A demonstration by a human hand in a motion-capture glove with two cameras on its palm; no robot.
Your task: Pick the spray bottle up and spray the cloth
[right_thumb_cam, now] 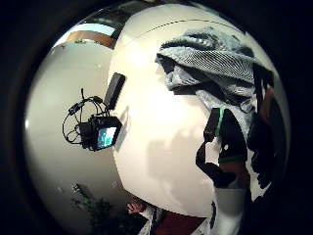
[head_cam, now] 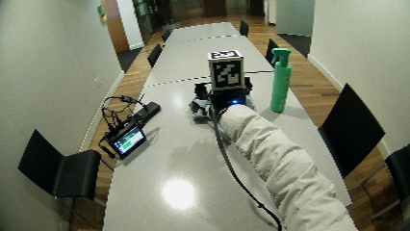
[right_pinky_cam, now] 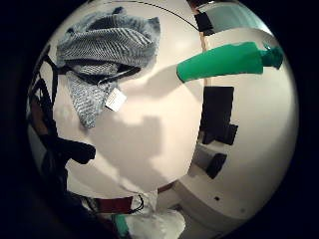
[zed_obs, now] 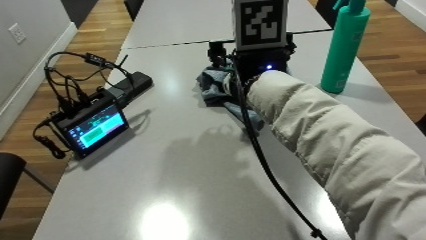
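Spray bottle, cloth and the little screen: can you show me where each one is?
spray bottle (zed_obs: 345,47), outside view, on the middle of its green body.
cloth (right_pinky_cam: 107,45), little finger side palm view, on the ribbed grey fold.
little screen (zed_obs: 98,128), outside view, on its lit display.

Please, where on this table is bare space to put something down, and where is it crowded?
Bare table lies between the small screen and the sleeve, and nearer the camera. A narrower gap separates the cloth from the spray bottle. It is crowded around the screen's cables and by the cloth.
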